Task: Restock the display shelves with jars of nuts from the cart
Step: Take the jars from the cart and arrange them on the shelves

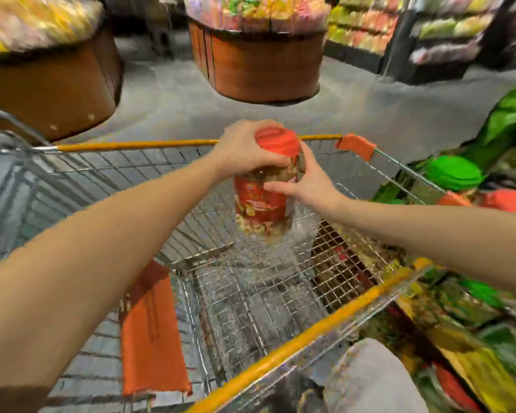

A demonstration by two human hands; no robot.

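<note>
Shop aisle, cart | clear jar, red lid and label | left fingers grip lid, right fingers clasp side

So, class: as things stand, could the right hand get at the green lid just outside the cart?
Probably, once freed: the right hand now holds the jar, and the green lid sits uncovered beyond the cart rim.

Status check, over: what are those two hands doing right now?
Left hand grips red lid. Right hand holds jar side, over cart. Nothing seen blocking.
</note>
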